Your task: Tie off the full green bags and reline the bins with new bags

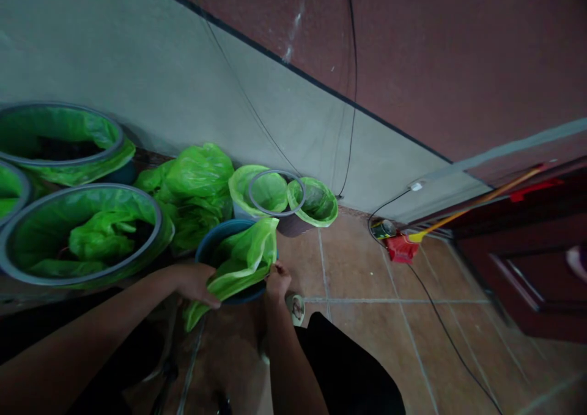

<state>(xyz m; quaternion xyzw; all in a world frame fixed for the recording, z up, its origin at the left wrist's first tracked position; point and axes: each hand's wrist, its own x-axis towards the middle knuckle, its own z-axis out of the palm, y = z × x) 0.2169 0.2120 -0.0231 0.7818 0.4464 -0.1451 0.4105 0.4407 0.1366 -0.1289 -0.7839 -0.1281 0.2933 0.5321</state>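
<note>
A green plastic bag [243, 259] lies partly inside a blue bin [208, 238], its edge pulled up and over the near rim. My left hand [197, 283] grips the bag's left edge, and a loose corner hangs below the fingers. At the bin's right side my right hand [277, 280] pinches the bag's edge between closed fingers. Most of the bin's inside is hidden by the bag.
Two green-lined bins [250, 189] [321, 204] stand by the wall, a loose grey ring [251, 198] resting on them. Larger lined bins [158, 219] and a heap of green bags [197, 176] are left. A red dustpan [401, 248] and black cable [433, 302] lie right.
</note>
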